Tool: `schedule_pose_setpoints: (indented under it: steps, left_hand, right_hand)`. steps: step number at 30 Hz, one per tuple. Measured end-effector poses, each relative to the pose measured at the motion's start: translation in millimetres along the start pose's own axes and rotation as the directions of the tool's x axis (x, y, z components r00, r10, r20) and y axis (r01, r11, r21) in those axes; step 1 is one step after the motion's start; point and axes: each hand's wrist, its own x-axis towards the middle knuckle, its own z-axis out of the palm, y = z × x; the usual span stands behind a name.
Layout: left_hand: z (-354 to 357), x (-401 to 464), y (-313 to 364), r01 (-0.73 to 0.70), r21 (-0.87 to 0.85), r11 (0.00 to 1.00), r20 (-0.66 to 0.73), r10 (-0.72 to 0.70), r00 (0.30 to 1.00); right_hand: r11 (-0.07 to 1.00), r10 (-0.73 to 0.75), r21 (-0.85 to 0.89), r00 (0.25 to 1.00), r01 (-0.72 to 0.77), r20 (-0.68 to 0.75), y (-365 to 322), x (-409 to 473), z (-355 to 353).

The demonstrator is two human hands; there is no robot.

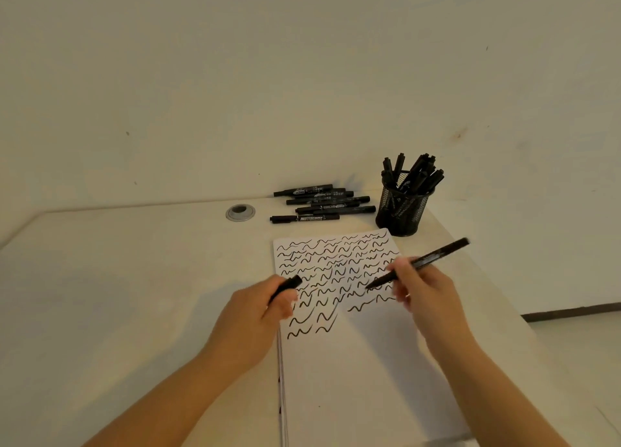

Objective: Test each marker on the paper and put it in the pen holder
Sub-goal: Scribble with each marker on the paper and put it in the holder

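Observation:
A white sheet of paper (363,372) lies on the table, its upper half covered in black wavy lines. My right hand (425,295) holds an uncapped black marker (433,258) with its tip down just above the squiggles. My left hand (265,307) grips the marker's black cap (289,285) at the paper's left edge. Several capped black markers (322,202) lie in a pile at the back of the table. A black mesh pen holder (401,207) stands to the pile's right with several markers upright in it.
A round grey cable grommet (240,212) sits in the cream table (117,295) left of the marker pile. The table's right edge runs diagonally past the pen holder. A pale wall rises behind the table.

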Motion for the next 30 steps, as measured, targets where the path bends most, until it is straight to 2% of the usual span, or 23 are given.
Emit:
schedule_pose_setpoints:
  steps: [3, 8, 10, 13, 16, 23, 27, 30]
  left_hand:
    - [6.5, 12.1, 0.6, -0.037, -0.002, 0.999, 0.058, 0.037, 0.998]
    - [23.5, 19.4, -6.3, -0.082, 0.126, 0.989, 0.132, 0.066, 0.989]
    - [24.0, 19.3, -11.8, -0.051, 0.092, 0.994, 0.140, 0.038, 0.989]
    - [21.1, 18.2, -14.7, -0.004, -0.006, 1.000, 0.134, 0.005, 0.991]
    - [21.6, 17.2, -15.5, -0.003, -0.007, 1.000, 0.138, 0.004, 0.990]
    - [22.2, 16.9, -16.0, 0.019, -0.014, 1.000, 0.155, -0.016, 0.988]
    - [22.7, 17.4, -16.2, 0.018, -0.020, 1.000, 0.149, -0.015, 0.989]
    - [23.2, 16.7, -17.6, -0.004, -0.001, 1.000, 0.149, 0.004, 0.989]
  right_hand:
    - [0.999, -0.033, -0.030, 0.983, 0.039, 0.181, 10.9, -15.7, 8.2]
    - [0.993, -0.097, -0.056, 0.983, 0.107, 0.154, 20.1, -23.1, 5.8]
    - [0.986, -0.109, -0.109, 0.980, 0.128, 0.167, 19.8, -22.8, 4.7]
    - [0.975, -0.118, -0.153, 0.958, 0.161, 0.260, 19.3, -25.0, 5.3]
    - [0.963, -0.127, -0.186, 0.937, 0.195, 0.325, 20.6, -26.4, 7.1]
    - [0.953, -0.146, -0.230, 0.964, 0.198, 0.224, 26.5, -23.5, 3.7]
    - [0.935, -0.177, -0.307, 0.984, 0.177, 0.027, 28.8, -23.7, 0.1]
    - [0.945, -0.209, -0.278, 0.971, 0.171, -0.116, 25.0, -25.4, -4.6]
